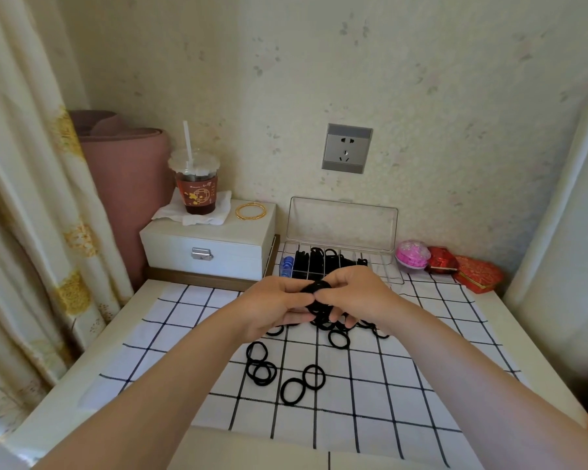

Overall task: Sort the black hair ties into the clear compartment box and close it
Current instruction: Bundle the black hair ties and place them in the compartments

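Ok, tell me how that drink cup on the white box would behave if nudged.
The drink cup looks tall with a narrower base, so it may tip rather than slide. Dark liquid seems to fill most of it: probably heavy. The tissue underneath might slip.

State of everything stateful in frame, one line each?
clear compartment box: lid open, upright; several compartments hold black ties
bundle of hair ties: held between both hands
left hand: grips the bundle
right hand: grips the bundle
loose hair ties: lying unsorted on the checked cloth
white box: closed
drink cup: upright, lid on, straw in
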A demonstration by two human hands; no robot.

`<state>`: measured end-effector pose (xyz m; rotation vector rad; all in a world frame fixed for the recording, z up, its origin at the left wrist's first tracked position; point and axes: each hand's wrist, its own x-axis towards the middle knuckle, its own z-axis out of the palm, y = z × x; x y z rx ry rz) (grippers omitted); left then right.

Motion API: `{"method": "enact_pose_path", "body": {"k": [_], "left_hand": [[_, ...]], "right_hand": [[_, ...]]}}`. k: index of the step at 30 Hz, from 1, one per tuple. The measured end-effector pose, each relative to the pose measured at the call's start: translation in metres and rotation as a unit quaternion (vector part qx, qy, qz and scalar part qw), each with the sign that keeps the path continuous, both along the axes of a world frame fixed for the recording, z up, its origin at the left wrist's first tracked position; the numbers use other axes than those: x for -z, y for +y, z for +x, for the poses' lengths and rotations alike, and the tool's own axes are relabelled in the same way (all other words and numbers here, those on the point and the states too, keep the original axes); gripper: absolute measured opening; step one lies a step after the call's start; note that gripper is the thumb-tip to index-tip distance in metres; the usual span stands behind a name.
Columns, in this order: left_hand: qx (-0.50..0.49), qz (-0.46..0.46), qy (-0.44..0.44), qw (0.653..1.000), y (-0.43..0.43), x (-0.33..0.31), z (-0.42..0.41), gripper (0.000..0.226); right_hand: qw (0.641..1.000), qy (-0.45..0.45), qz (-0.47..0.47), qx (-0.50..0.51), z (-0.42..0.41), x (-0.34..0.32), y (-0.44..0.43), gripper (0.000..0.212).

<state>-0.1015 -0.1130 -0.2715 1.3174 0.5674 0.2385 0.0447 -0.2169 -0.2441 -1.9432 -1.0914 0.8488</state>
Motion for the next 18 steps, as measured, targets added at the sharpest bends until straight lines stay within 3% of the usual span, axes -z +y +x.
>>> {"method": "enact_pose_path", "body": {"k": [4,9,13,18], "left_hand": [[0.000,0.010,0.001,1.000,0.001,-0.002,-0.002,0.029],[0.016,0.021,-0.016,1.000,-0.001,-0.006,-0.003,0.029],[-0.011,0.046,-0.004,0.999,-0.002,-0.008,0.000,0.031],[-0.115,0.061,-0.020,0.991,-0.006,-0.009,0.011,0.031]], "right_hand": [[0.993,0.095,-0.027,-0.059,0.010,-0.007,-0.008,0.019],[0.990,0.139,-0.020,-0.016,0.012,-0.004,-0.009,0.039],[0.973,0.227,-0.028,-0.029,0.013,-0.002,-0.011,0.033],[0.959,0.281,0.002,0.046,0.019,-0.001,-0.007,0.032]]}}
